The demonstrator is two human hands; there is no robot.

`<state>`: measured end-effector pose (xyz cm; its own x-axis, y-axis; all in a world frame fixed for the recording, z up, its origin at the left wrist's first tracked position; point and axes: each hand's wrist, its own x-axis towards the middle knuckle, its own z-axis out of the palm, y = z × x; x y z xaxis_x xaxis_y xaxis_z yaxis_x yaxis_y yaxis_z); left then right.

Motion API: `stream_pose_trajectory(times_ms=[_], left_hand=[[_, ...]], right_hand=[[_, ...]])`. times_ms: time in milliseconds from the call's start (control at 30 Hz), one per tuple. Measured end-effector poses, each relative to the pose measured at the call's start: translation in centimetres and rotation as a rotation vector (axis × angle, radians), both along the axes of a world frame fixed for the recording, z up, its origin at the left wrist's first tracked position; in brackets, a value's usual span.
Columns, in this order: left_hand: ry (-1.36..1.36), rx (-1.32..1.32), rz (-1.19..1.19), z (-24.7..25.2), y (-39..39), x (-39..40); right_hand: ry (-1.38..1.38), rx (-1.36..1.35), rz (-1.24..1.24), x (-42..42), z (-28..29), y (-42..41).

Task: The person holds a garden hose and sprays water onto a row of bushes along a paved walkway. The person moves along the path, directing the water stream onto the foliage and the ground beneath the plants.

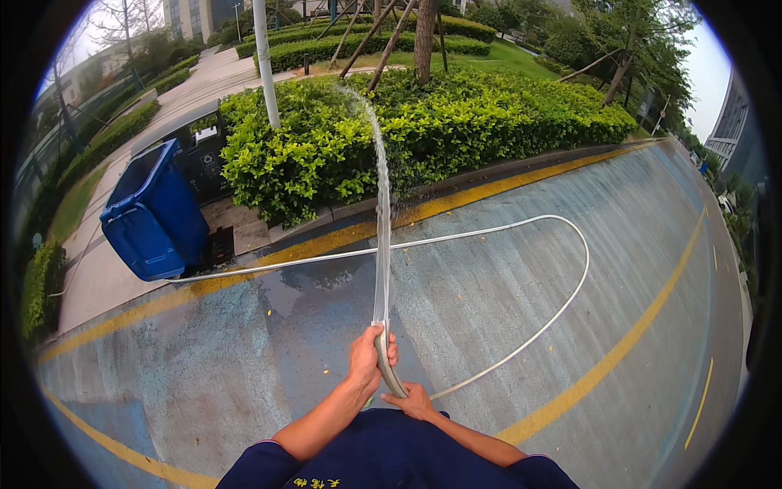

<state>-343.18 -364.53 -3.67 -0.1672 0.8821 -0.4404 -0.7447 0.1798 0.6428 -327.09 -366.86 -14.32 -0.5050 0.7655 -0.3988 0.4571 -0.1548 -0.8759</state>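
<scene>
My left hand [368,356] is closed around a pale, flexible water hose [385,360] just below its open end. Lower down, near my body, my right hand [412,401] holds the same hose where it bends. A stream of water [382,202] leaves the hose end, rises away from me and breaks up over the leafy green hedge [452,122]. From my right hand the rest of the hose runs out over the pavement, loops round at the right and crosses back leftwards beneath the stream. Its far part reaches the base of a blue wheeled bin.
The blue wheeled bin [156,211] stands at left, beside a dark recycling station [204,159]. A grey pole [266,73] rises from the hedge. A stone kerb [342,211] and a yellow painted line [470,198] border the hedge. Wet pavement [305,293] lies ahead of me.
</scene>
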Motion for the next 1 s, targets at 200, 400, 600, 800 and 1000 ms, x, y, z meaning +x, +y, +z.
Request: stream_pose_trajectory(times_ms=[200,400,600,800,1000], left_hand=[[-0.011,-0.030,-0.017,0.8,0.3,0.9],[-0.055,-0.013,0.043,-1.0,-0.1,1.0],[-0.116,-0.039,0.264,-2.1,-2.2,-0.9],[-0.103,-0.023,0.343,-3.5,-3.0,-2.4],[-0.066,-0.046,0.266,-2.5,-2.1,-1.8]], right_hand=[[-0.038,-0.024,-0.016,0.6,-0.9,-0.3],[-0.066,-0.041,0.000,1.3,-0.7,-0.4],[-0.128,0.011,0.154,0.4,-1.3,-0.1],[-0.073,-0.022,0.209,-0.4,-0.8,0.4],[-0.046,-0.031,0.193,-0.1,-0.1,0.3]])
